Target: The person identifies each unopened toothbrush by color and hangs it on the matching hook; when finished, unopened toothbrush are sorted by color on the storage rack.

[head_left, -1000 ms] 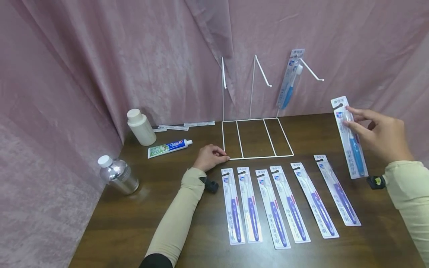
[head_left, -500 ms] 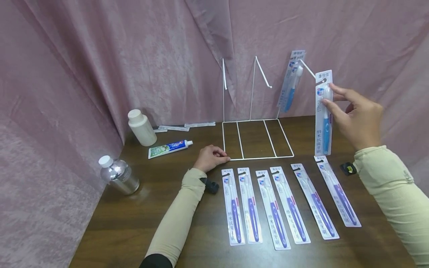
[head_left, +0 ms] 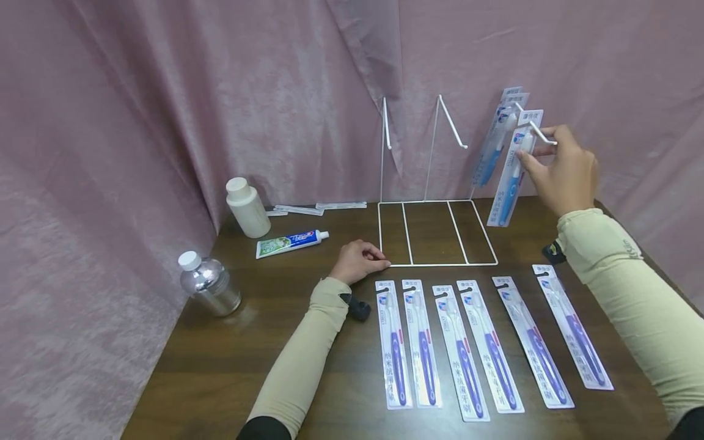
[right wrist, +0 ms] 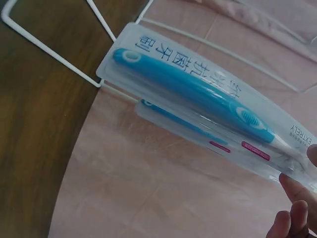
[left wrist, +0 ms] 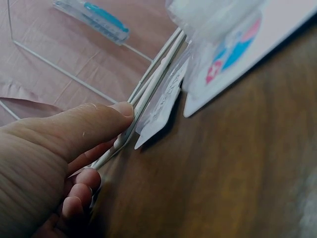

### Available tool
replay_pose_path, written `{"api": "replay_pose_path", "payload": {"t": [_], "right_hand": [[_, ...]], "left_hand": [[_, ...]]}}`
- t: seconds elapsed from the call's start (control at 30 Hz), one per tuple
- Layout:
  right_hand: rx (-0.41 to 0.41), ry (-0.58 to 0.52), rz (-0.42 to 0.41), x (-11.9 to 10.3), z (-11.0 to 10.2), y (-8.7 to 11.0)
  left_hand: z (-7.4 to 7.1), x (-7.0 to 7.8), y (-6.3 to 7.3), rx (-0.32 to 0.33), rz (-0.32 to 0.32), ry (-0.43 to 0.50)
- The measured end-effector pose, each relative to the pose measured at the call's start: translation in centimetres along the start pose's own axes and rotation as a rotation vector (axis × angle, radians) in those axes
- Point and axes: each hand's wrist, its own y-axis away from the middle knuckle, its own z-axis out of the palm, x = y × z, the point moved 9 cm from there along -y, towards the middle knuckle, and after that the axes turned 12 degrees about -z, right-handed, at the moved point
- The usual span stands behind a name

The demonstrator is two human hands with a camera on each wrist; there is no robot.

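Observation:
My right hand (head_left: 569,168) pinches a packaged blue toothbrush (head_left: 508,189) by its upper part, at the right-hand hook (head_left: 543,134) of a white wire rack (head_left: 440,265). The hook's tip sticks out in front of the card's top. Behind it, blue packaged toothbrushes (head_left: 488,160) hang on the same hook. In the right wrist view the held toothbrush (right wrist: 193,94) has its handle toward the rack base, and only some fingertips (right wrist: 292,191) show. My left hand (head_left: 359,261) pinches the rack's front left corner, thumb on the wire (left wrist: 153,84) in the left wrist view.
Several packaged purple toothbrushes (head_left: 423,354) lie in a row before the rack. Two more hooks (head_left: 452,122) bear nothing. At left are a toothpaste tube (head_left: 291,243), a white bottle (head_left: 249,211), a silver bottle (head_left: 211,286) and flat packs (head_left: 341,206). A pink curtain (head_left: 275,91) hangs behind.
My right hand has carried the blue toothbrush leftward and up from the right side, onto the right-hand hook. The left hand keeps its grip on the rack corner. The head view has shifted slightly.

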Motion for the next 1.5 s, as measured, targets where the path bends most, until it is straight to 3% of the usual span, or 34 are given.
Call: {"api": "replay_pose_path", "payload": {"t": [0.23, 0.4, 0.6, 0.77, 0.87, 1.0, 1.1, 1.2, 1.33, 1.43, 1.5], "right_hand": [[-0.017, 0.020, 0.110, 2.9, 1.2, -2.0], [0.015, 0.000, 0.181, 4.4, 1.0, -2.5], [-0.025, -0.095, 0.227, 5.1, 0.4, -0.8], [-0.123, -0.300, 0.242, 7.3, -0.4, 3.5], [-0.279, -0.442, 0.301, 9.2, -0.2, 7.9], [-0.495, -0.509, 0.398, 11.8, 0.6, 14.6], [-0.583, -0.562, 0.425, 13.1, 1.2, 18.1], [-0.589, -0.643, 0.438, 13.6, 1.4, 20.5], [-0.527, -0.705, 0.454, 13.8, 1.0, 23.0], [-0.512, -0.659, 0.438, 13.6, 0.6, 24.5], [-0.565, -0.572, 0.401, 13.2, 0.7, 25.3]], "left_hand": [[1.2, 1.2, 0.1, -0.004, 0.009, 0.002], [1.8, 2.0, 0.0, -0.014, 0.024, 0.016], [1.8, 1.6, 0.2, -0.016, 0.008, 0.027], [0.6, 0.9, 0.7, 0.000, -0.017, 0.032], [-0.5, 0.3, 1.1, 0.016, -0.030, 0.023], [-2.0, -0.6, 1.4, 0.027, -0.038, 0.016], [-3.1, -1.1, 1.5, 0.032, -0.039, 0.012], [-3.8, -1.6, 1.4, 0.036, -0.044, 0.003], [-3.7, -2.0, 1.3, 0.015, -0.035, -0.008], [-3.1, -2.3, 1.5, -0.012, -0.026, -0.013], [-2.8, -2.5, 1.6, -0.023, -0.029, -0.012]]}}
